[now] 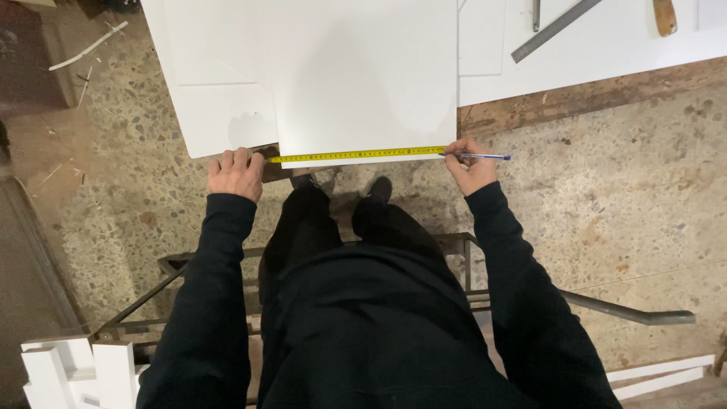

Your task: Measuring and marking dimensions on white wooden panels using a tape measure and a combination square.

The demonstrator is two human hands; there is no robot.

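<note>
— Tape first: where does the yellow steel measuring tape [356, 154] lie?

— Flat along the near edge of the white rectangular panel [363, 76], stretched between both hands. The left hand [235, 173] has its grip closed on the tape's case end at the panel's left corner.

— And the right hand [471, 164]?

— Its grip pinches a blue ballpoint pen [481, 157], tip at the tape's far end on the panel's right corner.

— What could spoil it?

— I judge the tape could slide off the edge if the left hand slackens, shifting the mark. A tilted pen would also misplace it.
</note>
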